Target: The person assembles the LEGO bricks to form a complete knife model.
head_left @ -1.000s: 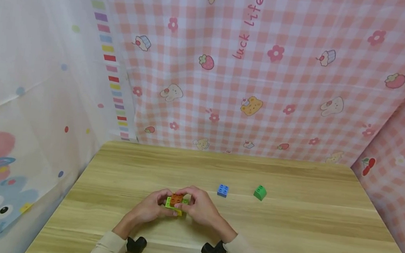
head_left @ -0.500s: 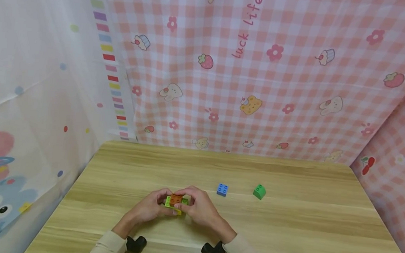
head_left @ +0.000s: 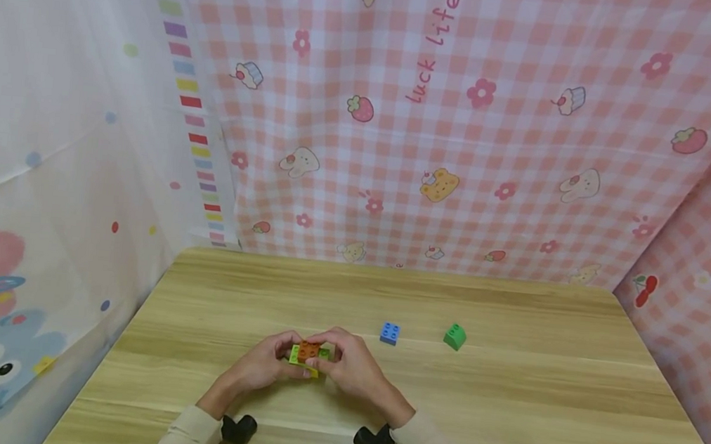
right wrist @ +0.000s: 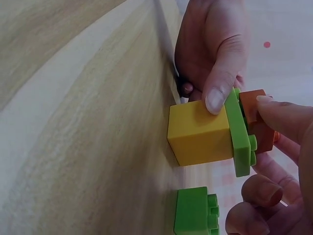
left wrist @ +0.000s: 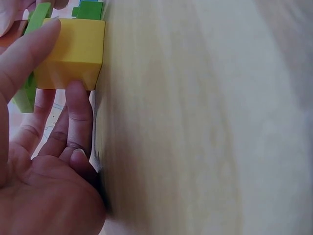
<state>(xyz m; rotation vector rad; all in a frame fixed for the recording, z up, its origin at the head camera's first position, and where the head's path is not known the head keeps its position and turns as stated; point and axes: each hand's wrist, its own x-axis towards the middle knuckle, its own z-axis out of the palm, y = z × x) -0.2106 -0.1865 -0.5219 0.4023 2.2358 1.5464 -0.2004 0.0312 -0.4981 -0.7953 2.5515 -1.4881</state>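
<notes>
In the head view my left hand (head_left: 260, 364) and right hand (head_left: 354, 364) meet over a small stack of toy building bricks. At its bottom is a yellow brick (right wrist: 199, 138), standing at the table surface. A lime-green plate (right wrist: 237, 134) lies across the yellow brick, and an orange-brown brick (head_left: 309, 351) is on the plate's studs. The left thumb (left wrist: 30, 54) and fingers grip the yellow brick from its sides. My right hand pinches the orange-brown brick between thumb and fingers. Whether that brick is fully seated on the studs I cannot tell.
On the wooden table (head_left: 504, 404), right of the hands, stand a blue brick (head_left: 390, 334) and a green brick with a curved side (head_left: 455, 337). Printed cloths (head_left: 401, 134) hang behind the table and along its sides. Black wrist mounts (head_left: 239, 430) sit on both forearms.
</notes>
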